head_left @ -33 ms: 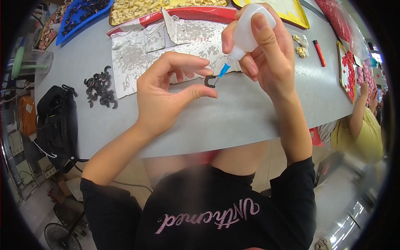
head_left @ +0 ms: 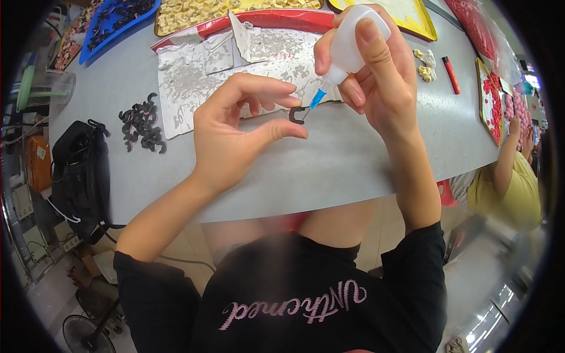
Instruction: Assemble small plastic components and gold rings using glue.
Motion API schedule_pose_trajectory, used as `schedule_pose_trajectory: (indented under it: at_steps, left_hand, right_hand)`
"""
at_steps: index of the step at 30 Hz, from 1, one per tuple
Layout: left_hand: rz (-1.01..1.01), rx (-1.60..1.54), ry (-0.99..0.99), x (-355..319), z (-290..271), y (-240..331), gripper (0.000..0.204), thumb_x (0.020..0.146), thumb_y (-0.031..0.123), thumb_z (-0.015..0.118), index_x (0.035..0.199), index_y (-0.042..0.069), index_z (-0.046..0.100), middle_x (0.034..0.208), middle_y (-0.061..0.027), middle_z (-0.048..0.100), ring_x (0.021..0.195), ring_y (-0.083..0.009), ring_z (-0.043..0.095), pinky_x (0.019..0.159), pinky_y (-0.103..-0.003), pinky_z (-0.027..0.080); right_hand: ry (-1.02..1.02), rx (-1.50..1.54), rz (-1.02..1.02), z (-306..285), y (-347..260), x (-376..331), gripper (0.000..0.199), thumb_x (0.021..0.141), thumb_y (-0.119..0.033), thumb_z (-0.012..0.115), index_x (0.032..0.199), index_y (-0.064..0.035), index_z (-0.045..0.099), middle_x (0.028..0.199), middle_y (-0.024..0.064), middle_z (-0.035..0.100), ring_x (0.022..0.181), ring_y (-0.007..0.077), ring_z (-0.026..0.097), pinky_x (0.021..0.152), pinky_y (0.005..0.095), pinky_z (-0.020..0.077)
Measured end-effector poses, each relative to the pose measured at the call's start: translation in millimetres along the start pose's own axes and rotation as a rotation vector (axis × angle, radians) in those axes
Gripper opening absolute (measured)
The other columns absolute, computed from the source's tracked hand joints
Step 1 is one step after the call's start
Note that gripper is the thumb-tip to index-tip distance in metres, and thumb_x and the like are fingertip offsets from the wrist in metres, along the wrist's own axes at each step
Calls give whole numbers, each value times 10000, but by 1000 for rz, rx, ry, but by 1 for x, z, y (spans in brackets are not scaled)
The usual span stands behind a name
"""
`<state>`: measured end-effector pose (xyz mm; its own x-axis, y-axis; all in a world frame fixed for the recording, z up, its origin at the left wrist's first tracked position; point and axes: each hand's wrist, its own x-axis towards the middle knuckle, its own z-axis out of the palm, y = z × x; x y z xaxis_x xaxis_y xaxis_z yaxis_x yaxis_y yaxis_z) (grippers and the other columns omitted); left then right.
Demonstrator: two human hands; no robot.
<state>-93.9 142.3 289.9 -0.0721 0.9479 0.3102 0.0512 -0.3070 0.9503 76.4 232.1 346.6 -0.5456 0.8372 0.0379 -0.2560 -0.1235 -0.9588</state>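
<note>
Between the thumb and index finger of my left hand [head_left: 235, 129] is a small dark C-shaped piece [head_left: 296, 116], with its opening toward the right. My right hand [head_left: 385, 76] is wrapped around a translucent white squeeze bottle [head_left: 353, 44], tilted downward. The bottle's blue needle tip [head_left: 317, 99] points down and left, its thin metal end at the inside of the C-shaped piece. A heap of similar black curved pieces [head_left: 142, 125] lies on the table to the left. Beneath and beyond my hands is a stained white sheet [head_left: 182, 97] with grey marks.
Along the back stand a blue tray [head_left: 88, 53] of dark pieces and a tray of cream pieces [head_left: 206, 10]. A red marker [head_left: 451, 75] lies at right beside crumpled yellowish scraps [head_left: 425, 66]. A black bag [head_left: 79, 176] sits at the left edge. A co-worker in yellow [head_left: 512, 194] is at far right.
</note>
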Motion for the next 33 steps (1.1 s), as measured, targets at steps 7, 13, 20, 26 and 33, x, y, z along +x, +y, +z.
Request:
schedule_pose_trajectory:
  at_steps: [7,13,20,26,33]
  left_hand:
    - [-43,13,-52,0,-2,5,470,662,56,817,1064,31,575,959,-40,651,872,-92,609,728,-231,378]
    - [-65,34,-94,1,-4,5,555,650,51,827,1117,6,530,901,-56,655,853,-93,574,762,-240,399]
    - [-75,27,-96,2,-3,4,563,651,61,828,1120,5,523,897,-62,665,832,-84,560,757,-235,394]
    - [-72,13,-97,2,-3,4,568,651,61,828,1123,5,518,893,-61,669,828,-81,557,753,-230,392]
    - [-71,17,-111,1,-3,4,560,653,52,825,1118,2,518,894,-61,668,813,-80,546,753,-229,393]
  right_hand:
    - [32,-4,-31,1,1,0,304,978,-350,438,1050,-62,370,781,193,605,402,97,427,352,176,341]
    - [23,-18,-26,0,2,1,305,979,-352,436,1041,-60,372,776,190,603,397,94,424,347,175,338]
    - [33,-63,-29,-2,0,2,305,978,-352,441,1039,-61,373,769,181,604,393,87,411,335,170,306]
    - [46,-71,-40,-1,0,1,308,976,-356,443,1037,-61,376,756,176,602,398,83,404,337,170,288]
    - [47,-64,-41,0,0,0,306,977,-355,442,1037,-62,378,766,178,605,403,83,408,344,168,298]
